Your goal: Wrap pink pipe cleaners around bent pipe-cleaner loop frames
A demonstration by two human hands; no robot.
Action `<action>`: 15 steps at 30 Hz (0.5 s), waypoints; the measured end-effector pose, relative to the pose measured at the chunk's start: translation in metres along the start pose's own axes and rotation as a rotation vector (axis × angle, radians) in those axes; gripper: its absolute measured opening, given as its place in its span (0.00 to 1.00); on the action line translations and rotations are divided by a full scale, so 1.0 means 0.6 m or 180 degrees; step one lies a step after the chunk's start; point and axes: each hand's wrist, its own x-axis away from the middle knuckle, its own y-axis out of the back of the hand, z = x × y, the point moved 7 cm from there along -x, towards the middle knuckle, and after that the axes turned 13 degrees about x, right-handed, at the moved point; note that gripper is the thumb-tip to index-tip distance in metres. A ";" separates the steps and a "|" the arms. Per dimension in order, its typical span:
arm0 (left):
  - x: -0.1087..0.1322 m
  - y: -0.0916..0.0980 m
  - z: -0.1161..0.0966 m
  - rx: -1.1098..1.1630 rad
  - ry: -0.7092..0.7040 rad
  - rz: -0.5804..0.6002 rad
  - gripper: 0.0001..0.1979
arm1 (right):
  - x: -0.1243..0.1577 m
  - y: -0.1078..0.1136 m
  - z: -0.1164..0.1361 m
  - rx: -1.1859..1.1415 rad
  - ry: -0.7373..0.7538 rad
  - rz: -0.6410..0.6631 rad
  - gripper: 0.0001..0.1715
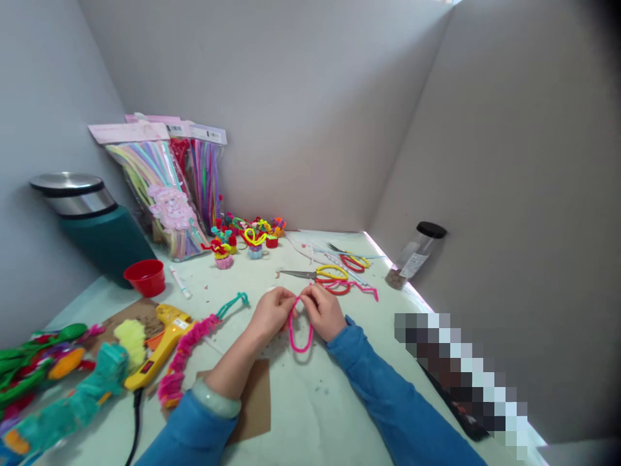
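Note:
Both my hands pinch a bright pink pipe cleaner [301,351] near the middle of the table. It is bent into a loop that hangs down between them. My left hand [273,313] grips one side near the top, fingers closed. From the other side my right hand [324,312] holds it, thumb and fingers pressed together; the fingertips of both hands nearly meet and partly hide its ends. Just beyond my hands lie scissors [315,274] with red and yellow handles. Another pink pipe cleaner [363,287], bent in zigzags, rests by them.
Left are a yellow glue gun [165,346], a fuzzy pink strip [187,353], a red cup [147,278] and a teal bottle [104,230]. Small pipe-cleaner figures [255,239] and packs of pipe cleaners [155,194] stand behind. A clear jar [412,259] is at right; brown cardboard [256,404] lies near my left arm.

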 end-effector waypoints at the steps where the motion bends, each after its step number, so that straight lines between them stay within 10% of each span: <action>1: -0.001 0.002 -0.001 -0.0186 -0.0080 -0.0049 0.10 | 0.000 -0.002 -0.002 0.0058 -0.0010 -0.0001 0.08; 8: -0.001 0.009 -0.017 -0.0915 -0.0536 -0.0226 0.08 | 0.001 -0.002 -0.003 0.0162 0.0014 0.0024 0.08; 15: 0.007 0.005 -0.006 0.0323 0.0187 -0.0085 0.12 | -0.002 -0.002 -0.011 -0.0418 -0.0296 0.0065 0.07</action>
